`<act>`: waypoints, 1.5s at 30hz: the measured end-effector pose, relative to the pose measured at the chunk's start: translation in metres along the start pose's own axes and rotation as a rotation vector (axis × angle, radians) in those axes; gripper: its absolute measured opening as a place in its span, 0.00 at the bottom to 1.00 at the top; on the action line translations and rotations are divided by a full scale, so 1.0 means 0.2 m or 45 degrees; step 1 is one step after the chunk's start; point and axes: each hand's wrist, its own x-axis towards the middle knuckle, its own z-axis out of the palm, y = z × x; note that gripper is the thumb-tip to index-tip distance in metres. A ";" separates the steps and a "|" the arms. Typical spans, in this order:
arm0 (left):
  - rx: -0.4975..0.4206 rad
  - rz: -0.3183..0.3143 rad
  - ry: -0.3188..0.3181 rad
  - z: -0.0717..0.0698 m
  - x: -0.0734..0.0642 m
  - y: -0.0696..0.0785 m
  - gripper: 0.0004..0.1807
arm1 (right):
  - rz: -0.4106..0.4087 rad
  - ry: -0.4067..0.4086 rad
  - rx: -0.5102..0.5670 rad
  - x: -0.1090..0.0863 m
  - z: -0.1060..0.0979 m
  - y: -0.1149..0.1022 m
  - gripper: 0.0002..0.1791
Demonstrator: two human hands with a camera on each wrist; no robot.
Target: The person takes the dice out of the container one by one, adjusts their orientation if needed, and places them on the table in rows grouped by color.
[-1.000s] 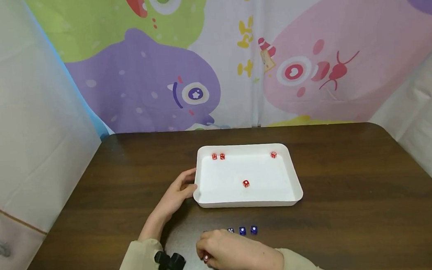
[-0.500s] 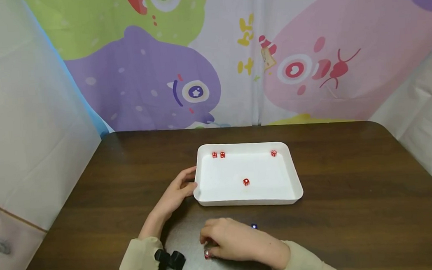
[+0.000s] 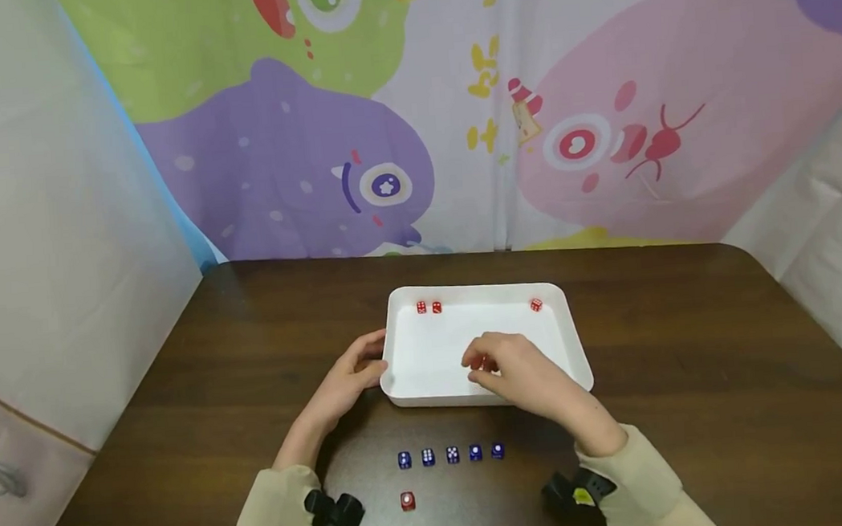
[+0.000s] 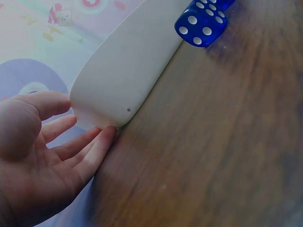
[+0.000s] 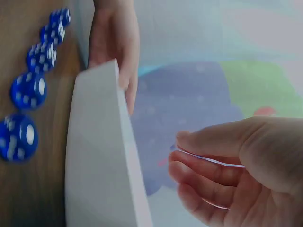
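In the head view my left hand (image 3: pixel 344 380) rests at the left end of a white tray (image 3: pixel 428 379). Its thumb and fingertips touch the tray's outer wall, as the left wrist view shows. My right hand (image 3: pixel 525 373) hovers over the tray's front part with loosely bent fingers. Thumb and forefinger come near each other, and nothing shows between them in the right wrist view. A glimpse of a red die (image 3: pixel 483 364) appears behind those fingers, mostly hidden. Two red dice (image 3: pixel 421 307) sit at the tray's back left, and another red die (image 3: pixel 536 305) at its back right.
Several blue dice (image 3: pixel 452 454) stand in a row on the dark wooden table (image 3: pixel 688 375) before the tray. One red die (image 3: pixel 407 501) lies in front of the leftmost blue one. A cartoon curtain (image 3: pixel 328 156) hangs behind the table.
My right hand has let go of the red die in front of the blue row and moved forward and right, over the tray. The blue row is uncovered. My left hand stays at the tray.
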 end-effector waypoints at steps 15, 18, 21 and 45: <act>-0.017 0.012 0.003 0.00 0.00 -0.01 0.27 | 0.158 -0.060 -0.091 0.04 0.09 0.20 0.13; -0.012 0.010 0.002 0.00 0.00 -0.01 0.27 | 0.181 -0.106 -0.087 0.04 0.11 0.21 0.12; -0.009 0.005 0.003 0.00 0.00 0.00 0.27 | 0.192 -0.100 -0.071 0.04 0.13 0.21 0.12; -0.006 -0.009 0.015 0.00 0.00 -0.01 0.27 | 0.268 0.039 -0.034 0.04 0.18 0.21 0.04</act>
